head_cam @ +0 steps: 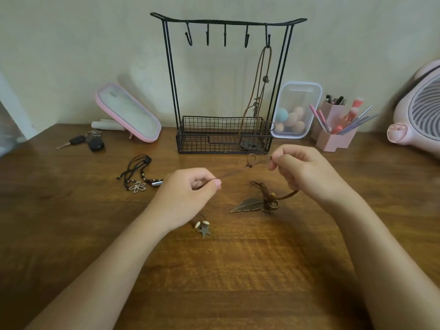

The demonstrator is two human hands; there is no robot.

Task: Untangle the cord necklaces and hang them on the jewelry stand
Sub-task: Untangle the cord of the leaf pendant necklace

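Observation:
A black wire jewelry stand (pixel 226 20) with several hooks stands at the back of the wooden table. One brown cord necklace (pixel 264 75) hangs from its rightmost hook into the basket. My left hand (pixel 188 194) and my right hand (pixel 302 170) each pinch a thin brown cord (pixel 238 171) stretched taut between them, with a small knotted loop near the right hand. Below lie a leaf pendant (pixel 248 204) with tangled brown cord and a star pendant (pixel 204 231) with beads. A black cord necklace with a flower pendant (pixel 138 173) lies to the left.
Car keys (pixel 85 141) and a pink tilted mirror (pixel 128 113) sit at the back left. A clear box of makeup sponges (pixel 295 110), a pink brush holder (pixel 335 129) and a pink fan (pixel 419 115) stand at the back right.

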